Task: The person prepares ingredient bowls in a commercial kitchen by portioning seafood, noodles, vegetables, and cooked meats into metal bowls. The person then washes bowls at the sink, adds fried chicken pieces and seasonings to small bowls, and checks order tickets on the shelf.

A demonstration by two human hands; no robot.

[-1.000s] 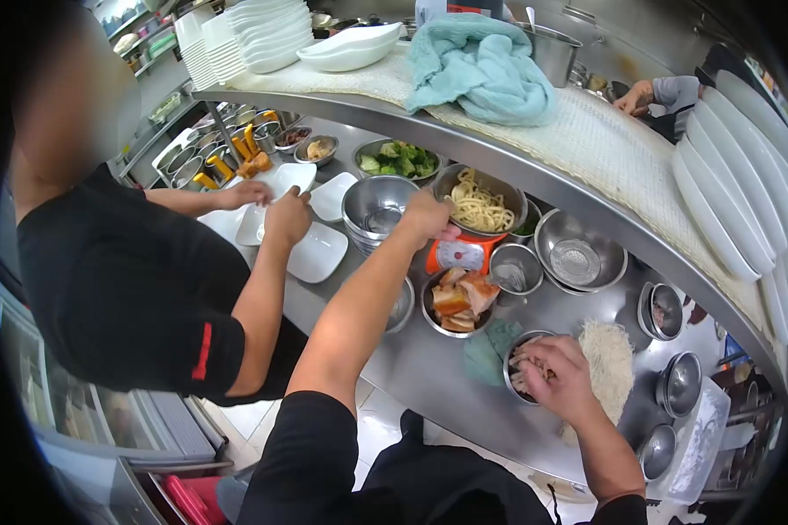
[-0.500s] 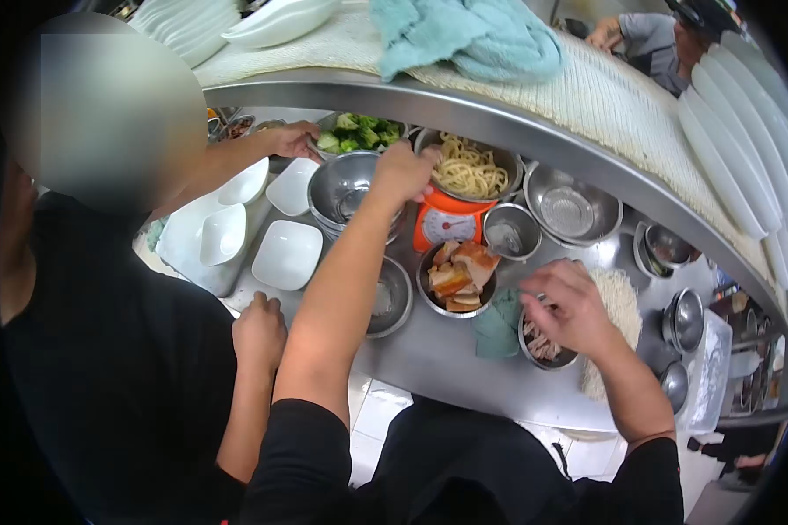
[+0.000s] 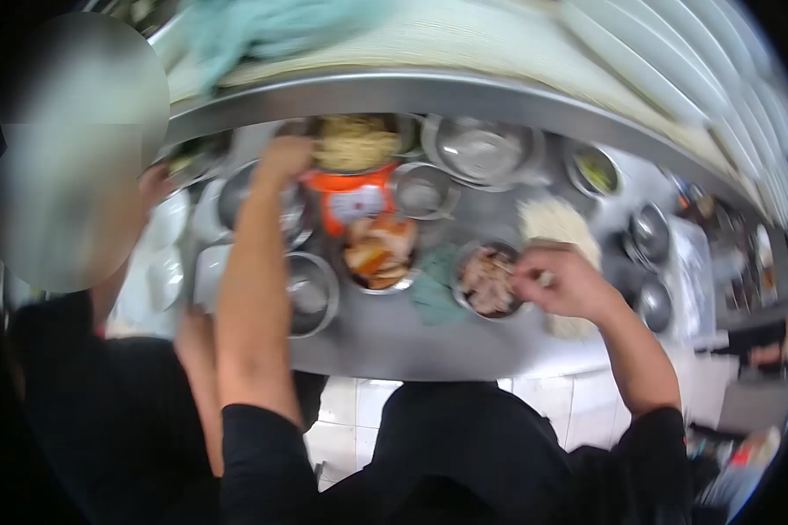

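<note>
Meat (image 3: 483, 276): strips in a steel bowl (image 3: 469, 306) on the counter (image 3: 394, 339); a loose pinch could shed strips over the rim.
Right hand (image 3: 562, 278): at the bowl's right rim, fingers drawn together about a pale bit (image 3: 545, 278), kind too blurred to tell; a low wrist might tip the bowl.
Cloth (image 3: 436, 289): green, just left of the bowl; snagged, it could drag the bowl along.
Strands (image 3: 553, 220): pale heap, partly behind the right hand; dropped scraps would mix in.
Pork (image 3: 380, 249): browned chunks, left of the cloth; crowding invites a knock.
Scale (image 3: 355, 201): orange, apparently beneath the noodles (image 3: 356, 144); pressure there would likely falsify its reading.
Left hand (image 3: 287, 157): beside the noodles, grip blurred, cannot tell; a careless pull may unseat them.
Co-worker's hand (image 3: 155, 185): further left; reaches could collide.
Shelf (image 3: 350, 89): edge above the noodles; a quick lift could strike it.
</note>
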